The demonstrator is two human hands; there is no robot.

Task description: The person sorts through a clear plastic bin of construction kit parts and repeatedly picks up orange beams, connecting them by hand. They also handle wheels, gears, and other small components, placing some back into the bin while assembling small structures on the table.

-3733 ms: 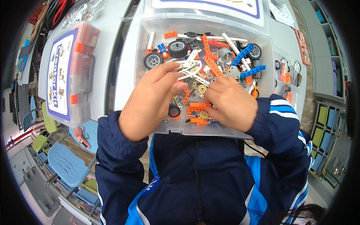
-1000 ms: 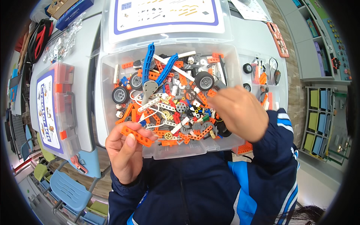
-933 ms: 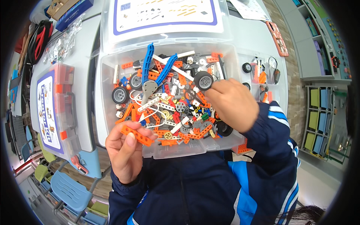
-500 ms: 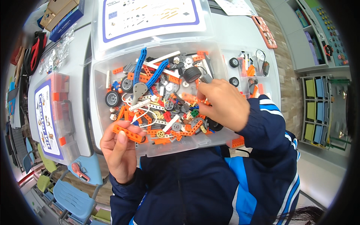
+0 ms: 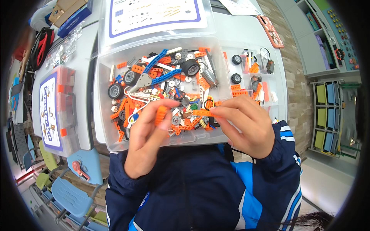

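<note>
Between the thumb and fingers of my left hand (image 5: pixel 148 134) is a short orange building beam (image 5: pixel 161 114), turned nearly end-on. My right hand (image 5: pixel 246 125) pinches the end of a thinner orange strip (image 5: pixel 204 112), which points left toward the other piece. The two pieces are apart. Both hands are over the near side of a clear plastic box (image 5: pixel 105 77) full of mixed building parts. Inside lie blue angled beams joined to a grey piece (image 5: pixel 144 81), black wheels (image 5: pixel 190 67), gears, white bars and a white cable. My hands hide some parts at the near edge.
A divided clear tray (image 5: pixel 275 82) with small wheels and parts stands right of the box. The box's lid (image 5: pixel 210 25) lies beyond it. Another closed kit box (image 5: pixel 69 111) sits at left. A patterned phone case (image 5: pixel 269 30) is far right, and blue chairs (image 5: pixel 71 196) stand lower left.
My right hand has come out of the parts with an orange strip and moved nearer me. My left hand has moved right and turned its orange beam end-on.
</note>
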